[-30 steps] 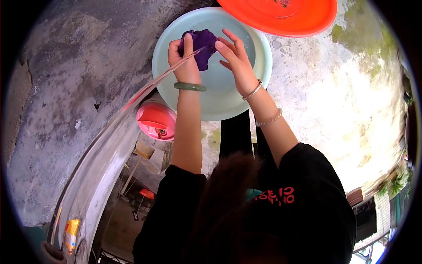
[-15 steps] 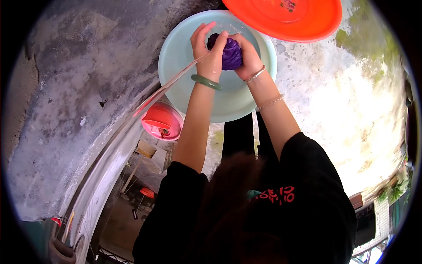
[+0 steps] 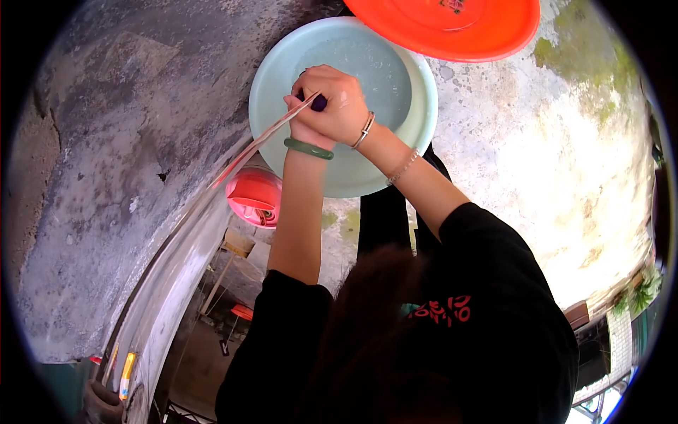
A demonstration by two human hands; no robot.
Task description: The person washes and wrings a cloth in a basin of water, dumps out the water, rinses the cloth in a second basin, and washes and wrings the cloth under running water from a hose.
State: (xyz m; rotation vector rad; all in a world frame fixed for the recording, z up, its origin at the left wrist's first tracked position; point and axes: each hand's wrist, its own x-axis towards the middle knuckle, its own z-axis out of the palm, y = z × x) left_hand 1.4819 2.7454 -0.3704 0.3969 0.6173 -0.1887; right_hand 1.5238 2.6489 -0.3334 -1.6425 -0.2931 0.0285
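Note:
A bunched dark purple cloth (image 3: 319, 103) is squeezed between my two hands, with only a small part showing. My left hand (image 3: 308, 133), below a green bangle, is closed around it and partly covered. Wrapped over it from above is my right hand (image 3: 340, 102), its fingers curled across the left one. Both hands are above a pale blue-green basin (image 3: 353, 185) that holds water. From the hands, a thin pinkish strip (image 3: 261, 141) runs down to the left; I cannot tell what it is.
A large orange-red plastic basin or lid (image 3: 487, 35) overlaps the basin's far right edge. At the lower left stands a small pink tub (image 3: 254, 201) with a red item in it. A grey concrete surface (image 3: 106, 177) extends along the left.
Both hands have moved left and slightly down with the purple cloth. My right hand has turned over and closed across the left, hiding most of the cloth.

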